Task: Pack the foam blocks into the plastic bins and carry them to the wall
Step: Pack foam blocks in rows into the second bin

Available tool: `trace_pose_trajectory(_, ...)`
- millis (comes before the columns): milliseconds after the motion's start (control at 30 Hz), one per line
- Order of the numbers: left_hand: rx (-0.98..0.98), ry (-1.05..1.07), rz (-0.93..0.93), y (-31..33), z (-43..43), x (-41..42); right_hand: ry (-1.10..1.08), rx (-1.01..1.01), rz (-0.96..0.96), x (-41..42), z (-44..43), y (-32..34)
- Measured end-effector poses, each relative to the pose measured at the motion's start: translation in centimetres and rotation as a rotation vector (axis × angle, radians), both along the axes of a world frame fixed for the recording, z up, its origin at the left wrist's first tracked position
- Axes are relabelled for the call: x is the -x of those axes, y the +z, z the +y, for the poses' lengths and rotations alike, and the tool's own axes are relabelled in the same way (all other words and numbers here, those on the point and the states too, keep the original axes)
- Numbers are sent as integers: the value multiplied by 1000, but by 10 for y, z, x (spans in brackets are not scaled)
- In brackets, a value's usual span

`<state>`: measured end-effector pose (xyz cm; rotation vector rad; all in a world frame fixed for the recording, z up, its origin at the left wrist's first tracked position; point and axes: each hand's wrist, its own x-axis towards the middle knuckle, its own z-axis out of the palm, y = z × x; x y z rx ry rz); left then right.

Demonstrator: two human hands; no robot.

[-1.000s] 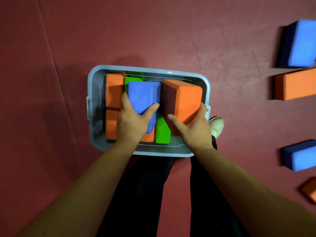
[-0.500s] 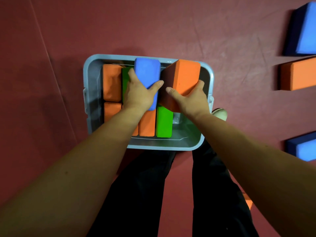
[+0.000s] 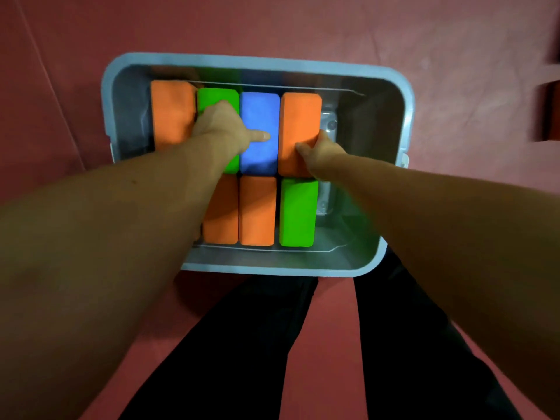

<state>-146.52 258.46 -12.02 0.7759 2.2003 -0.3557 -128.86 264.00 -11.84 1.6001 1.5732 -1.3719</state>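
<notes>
A grey plastic bin (image 3: 257,60) stands on the red floor in front of me. Several foam blocks sit upright in two rows inside it. The blue block (image 3: 260,113) is seated in the far row between a green block (image 3: 216,97) and an orange block (image 3: 300,116). My left hand (image 3: 224,125) lies over the green block with its thumb pressed on the blue one. My right hand (image 3: 322,150) grips the near right corner of that orange block, thumb on top and fingers down its side. In the near row stand two orange blocks (image 3: 257,210) and a green one (image 3: 298,213).
A strip of bare bin floor (image 3: 330,125) shows to the right of the blocks. Another orange block (image 3: 171,110) fills the far left. A dark, blurred block edge (image 3: 550,113) shows at the right border. My legs in black trousers (image 3: 242,344) are below the bin.
Both hands pushed the blue and orange blocks down from above the rim into the far row. The view has dropped closer to the bin, and the loose blocks on the right have left the view.
</notes>
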Motion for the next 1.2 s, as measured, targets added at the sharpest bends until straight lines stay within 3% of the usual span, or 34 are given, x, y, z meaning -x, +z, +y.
trace_pose_trajectory(200,109,-139,5,14,-6,1,141,-17,-90,-20,14,8)
trace_pose_trajectory(333,90,-140,-73,46,-9,-9,80,32,42,-60,20,38)
trace_pose_trajectory(533,-119,-6,-177,111,33,-64,-581,118,273,-127,52,97)
trace_pose_trajectory(800,-358,384,-482,113,165,-213,-1129,68,357,-261,156,87)
trace_pose_trajectory(967,-210,532,-662,80,253,-373,-1443,81,397,-403,240,75)
trace_pose_trajectory(1067,-105,520,-721,59,311,-472,-1647,66,439,-499,287,69)
trace_pose_trajectory(1200,-21,447,-687,29,387,-576,-1763,96,460,-603,326,48)
